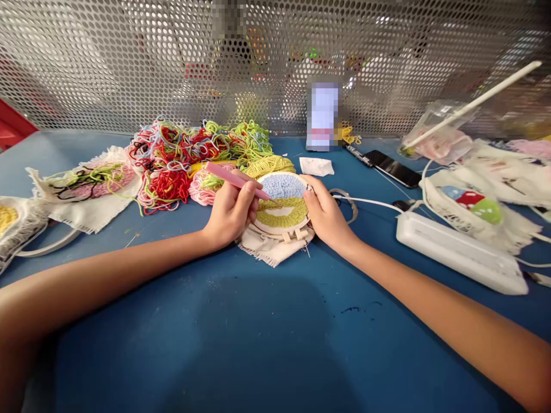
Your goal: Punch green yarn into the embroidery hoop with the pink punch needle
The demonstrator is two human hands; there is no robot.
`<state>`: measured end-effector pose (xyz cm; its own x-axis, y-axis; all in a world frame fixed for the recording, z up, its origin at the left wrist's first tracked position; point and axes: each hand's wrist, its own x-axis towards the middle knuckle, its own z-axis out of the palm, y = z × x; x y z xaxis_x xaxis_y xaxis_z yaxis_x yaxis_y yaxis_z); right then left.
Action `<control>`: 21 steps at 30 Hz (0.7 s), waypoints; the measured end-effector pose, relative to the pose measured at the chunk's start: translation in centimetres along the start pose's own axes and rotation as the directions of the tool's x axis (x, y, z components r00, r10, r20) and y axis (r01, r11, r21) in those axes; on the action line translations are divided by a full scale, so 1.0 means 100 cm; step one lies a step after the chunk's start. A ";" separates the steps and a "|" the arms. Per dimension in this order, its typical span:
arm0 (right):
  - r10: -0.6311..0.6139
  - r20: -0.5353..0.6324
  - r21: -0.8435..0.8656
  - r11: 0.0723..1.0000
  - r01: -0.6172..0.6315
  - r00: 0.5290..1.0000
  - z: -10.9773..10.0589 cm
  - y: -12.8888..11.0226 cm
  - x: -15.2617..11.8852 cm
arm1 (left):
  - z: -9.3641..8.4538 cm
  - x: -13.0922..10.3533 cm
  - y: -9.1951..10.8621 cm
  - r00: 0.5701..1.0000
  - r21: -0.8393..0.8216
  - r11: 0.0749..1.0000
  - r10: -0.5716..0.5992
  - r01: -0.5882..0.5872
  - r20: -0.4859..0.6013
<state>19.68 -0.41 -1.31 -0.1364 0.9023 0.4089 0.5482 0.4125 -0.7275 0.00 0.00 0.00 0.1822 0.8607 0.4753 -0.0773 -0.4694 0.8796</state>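
A round embroidery hoop (286, 230) holds cream fabric worked with light blue loops above and olive-yellow loops below, around a bare cream patch. My left hand (231, 209) is closed on a pink punch needle (227, 176), whose thin tip points at the yellow part of the hoop. My right hand (326, 213) grips the hoop's right edge, thumb on the front. Fringed fabric (271, 252) hangs out below the hoop's wooden screw. Right behind the hoop lies a bundle of yellow-green yarn (269, 166).
Tangled colourful yarn (172, 155) is heaped at back left, beside fringed fabric (107, 201). A white power strip (460, 249), a black phone (394, 168) and other stitched pieces (469, 201) lie right. A lit phone (323, 115) leans on the perforated metal screen (172, 63).
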 end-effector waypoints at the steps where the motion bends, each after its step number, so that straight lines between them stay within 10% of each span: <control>1: 0.002 0.000 0.001 1.000 -0.002 1.000 0.000 0.000 0.000 | 0.000 0.000 0.000 1.000 -0.001 1.000 -0.004 0.004 -0.001; 13: -0.062 -0.029 0.015 0.998 0.062 0.998 -0.002 -0.007 -0.001 | -0.002 -0.002 0.002 0.982 0.238 0.959 0.118 -0.152 0.149; 21: -0.199 -0.063 -0.015 0.980 0.199 0.978 -0.006 -0.020 -0.010 | 0.001 -0.003 0.011 0.890 0.368 0.854 0.206 -0.367 0.407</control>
<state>19.18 -2.22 0.05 -0.1908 0.7923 0.5795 0.5228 0.5817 -0.6232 0.01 -0.77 0.80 0.5447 0.5890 0.5969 0.2283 -0.7891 0.5703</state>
